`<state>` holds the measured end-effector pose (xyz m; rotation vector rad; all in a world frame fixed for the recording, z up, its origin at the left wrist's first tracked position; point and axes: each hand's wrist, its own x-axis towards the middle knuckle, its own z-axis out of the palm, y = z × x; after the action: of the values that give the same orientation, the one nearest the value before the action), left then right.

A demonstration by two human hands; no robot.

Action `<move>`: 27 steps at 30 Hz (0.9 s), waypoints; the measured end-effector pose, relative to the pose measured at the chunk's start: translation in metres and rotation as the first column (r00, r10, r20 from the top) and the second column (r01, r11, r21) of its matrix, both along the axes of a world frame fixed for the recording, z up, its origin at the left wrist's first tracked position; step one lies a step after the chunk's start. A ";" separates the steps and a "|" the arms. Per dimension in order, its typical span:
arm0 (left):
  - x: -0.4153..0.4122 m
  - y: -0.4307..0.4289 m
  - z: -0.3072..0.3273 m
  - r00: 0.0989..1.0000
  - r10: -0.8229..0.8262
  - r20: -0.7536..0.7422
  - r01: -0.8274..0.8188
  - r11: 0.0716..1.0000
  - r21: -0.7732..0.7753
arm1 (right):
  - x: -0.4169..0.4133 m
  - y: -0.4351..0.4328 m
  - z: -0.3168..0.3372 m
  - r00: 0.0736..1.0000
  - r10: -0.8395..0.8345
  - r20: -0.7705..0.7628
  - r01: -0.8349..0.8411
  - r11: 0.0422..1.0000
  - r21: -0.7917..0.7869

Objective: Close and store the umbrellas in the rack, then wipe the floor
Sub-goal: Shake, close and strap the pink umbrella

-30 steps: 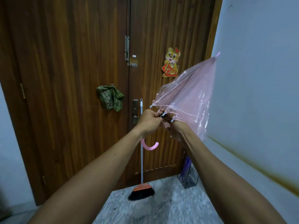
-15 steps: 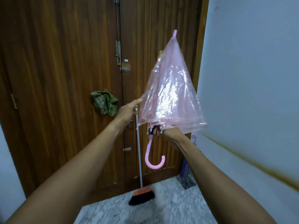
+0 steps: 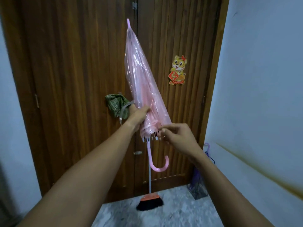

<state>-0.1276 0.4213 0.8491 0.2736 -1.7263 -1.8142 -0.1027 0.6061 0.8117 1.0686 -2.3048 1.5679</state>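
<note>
A folded pink see-through umbrella (image 3: 141, 79) stands tip up in front of the wooden door, its pink hooked handle (image 3: 159, 166) hanging below. My left hand (image 3: 139, 116) grips the gathered canopy near its lower end. My right hand (image 3: 176, 136) pinches the rib tips at the canopy's bottom edge. A clear umbrella rack (image 3: 197, 189) stands on the floor in the right corner, with a purple umbrella (image 3: 207, 153) upright in it.
A broom (image 3: 150, 201) leans against the door, its black bristles on the grey marble floor (image 3: 164, 215). A green checked cloth (image 3: 116, 105) hangs on the door handle. White walls close in on both sides.
The canopy has gone from half spread to tightly gathered. My left hand moved from the canopy's side to grip around it. My right hand left the shaft and now pinches the rib tips.
</note>
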 end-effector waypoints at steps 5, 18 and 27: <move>0.008 0.011 -0.008 0.990 -0.137 -0.036 0.134 0.988 -0.078 | -0.027 0.001 0.036 0.948 -0.318 0.005 0.310 0.921 -0.237; 0.031 0.048 0.007 0.802 -0.559 0.209 0.561 0.587 -0.583 | -0.048 -0.011 0.040 0.920 0.074 0.385 0.167 0.814 -0.556; 0.031 0.040 0.056 0.969 -0.183 -0.163 0.090 0.885 -0.456 | -0.043 0.009 0.047 0.885 0.362 0.292 -0.177 0.843 -0.508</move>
<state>-0.0965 0.4613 0.9049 -0.2239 -1.9891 -1.4200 -0.1460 0.6152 0.8592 1.0702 -1.8402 2.4808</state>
